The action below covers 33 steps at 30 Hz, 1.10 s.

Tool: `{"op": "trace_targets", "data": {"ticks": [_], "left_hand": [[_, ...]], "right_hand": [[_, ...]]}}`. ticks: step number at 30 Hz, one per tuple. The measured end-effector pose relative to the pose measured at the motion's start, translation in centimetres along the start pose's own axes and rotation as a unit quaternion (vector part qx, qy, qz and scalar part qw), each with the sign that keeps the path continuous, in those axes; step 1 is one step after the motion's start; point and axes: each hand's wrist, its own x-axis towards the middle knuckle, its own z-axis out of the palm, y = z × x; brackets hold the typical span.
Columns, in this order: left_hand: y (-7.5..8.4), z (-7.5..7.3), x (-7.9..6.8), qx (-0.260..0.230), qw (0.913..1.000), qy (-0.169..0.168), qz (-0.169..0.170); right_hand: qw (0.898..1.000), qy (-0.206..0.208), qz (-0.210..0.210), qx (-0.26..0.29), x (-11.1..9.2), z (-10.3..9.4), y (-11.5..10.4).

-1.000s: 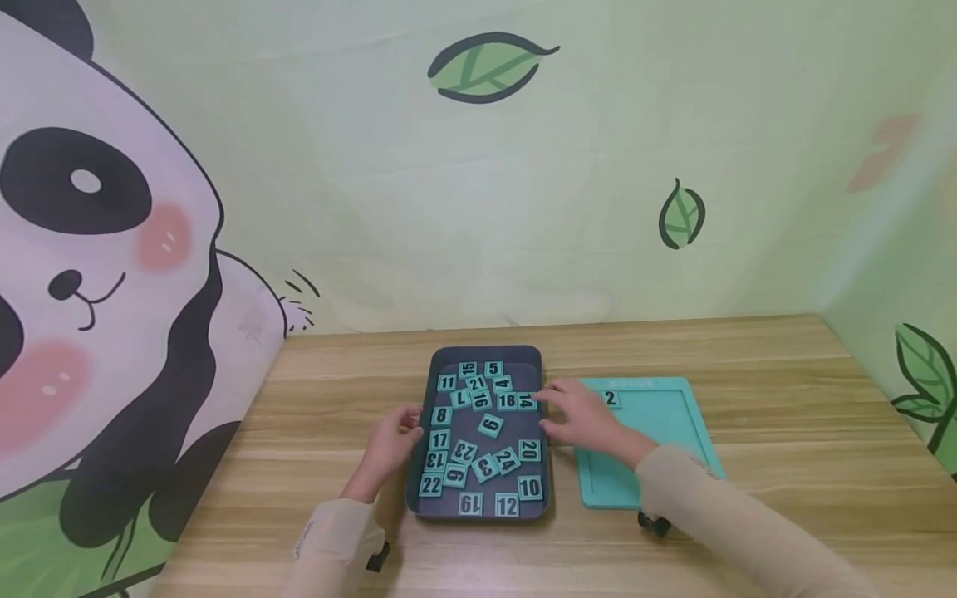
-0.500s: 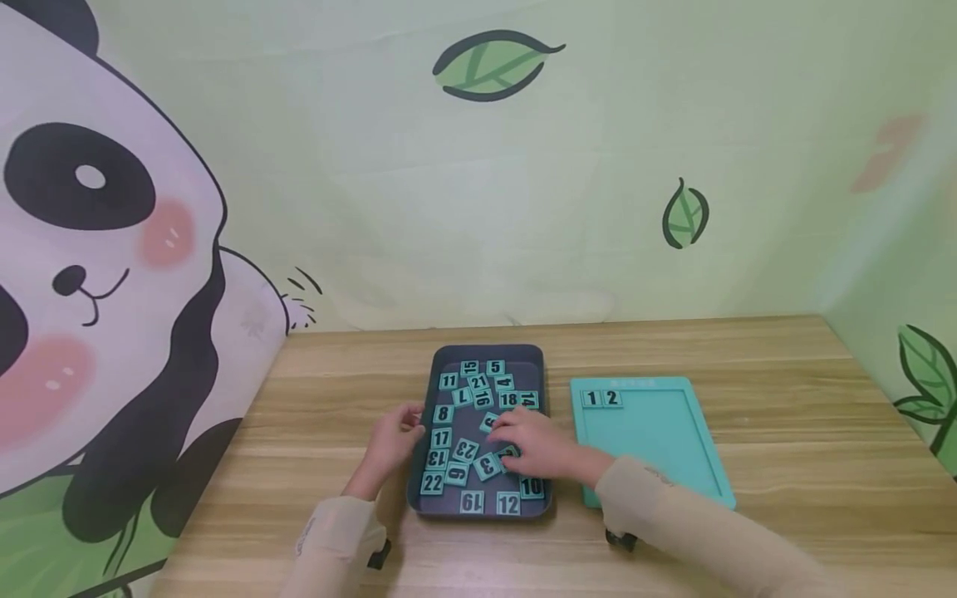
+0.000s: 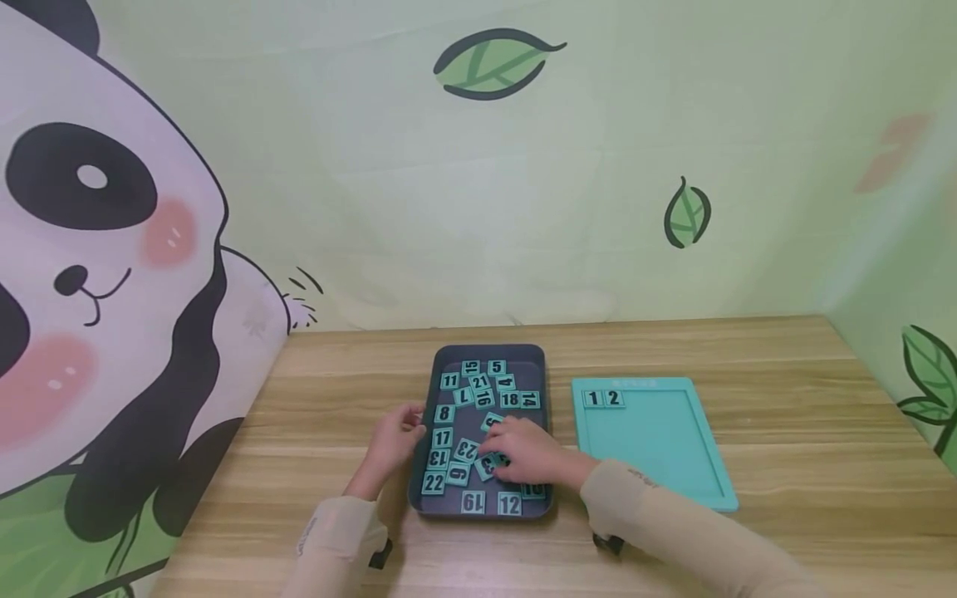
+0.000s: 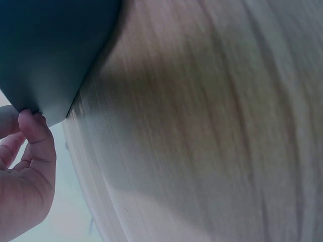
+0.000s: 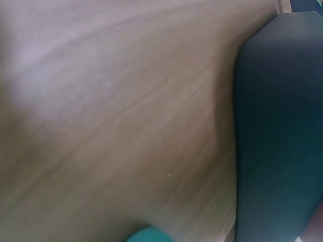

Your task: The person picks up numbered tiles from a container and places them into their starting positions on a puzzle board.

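- Your right hand (image 3: pixel 527 455) has shifted a little further left over the tray (image 3: pixel 488 352) since half a second ago; its fingertips are now at tile 3 (image 3: pixel 486 468), which they partly cover.
- Tile 14 (image 3: pixel 529 399), partly covered half a second ago, shows in full again; one second ago that hand was at the tray's right edge, right beside this tile.
- Your left hand (image 3: pixel 390 436) has kept its place at the tray's left side.
- Hands: two. The left has thumb and finger bent together, pinching the tray's rim. The right has thumb and fingers bent downward, a narrow gap between them; you cannot tell whether they grip tile 3.
- Tray: one, dark, flat on the wooden table (image 3: pixel 792 415), left of the board.
- Tiles in the tray: seventeen show whole, and at least three more are partly covered by your right hand, tile 3 and tile 9 (image 3: pixel 491 421) among them.
- Board: one, turquoise (image 3: pixel 650 448), bearing two tiles side by side at its far left corner, tile 1 (image 3: pixel 593 399) and tile 2 (image 3: pixel 614 399).
- Sleeves: two, beige.
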Motion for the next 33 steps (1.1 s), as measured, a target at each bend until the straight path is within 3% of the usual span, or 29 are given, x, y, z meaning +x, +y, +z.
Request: {"op": "trace_targets", "data": {"ticks": [18, 33], "left_hand": [[-0.1, 0.1, 0.1, 0.006, 1.0, 0.002, 0.005], [-0.1, 0.1, 0.1, 0.008, 1.0, 0.004, 0.004]], "right_hand": [[0.999, -0.039, 0.025, -0.014, 0.3, 0.4, -0.5], [0.999, -0.017, 0.037, -0.022, 0.3, 0.9, -1.1]]}}
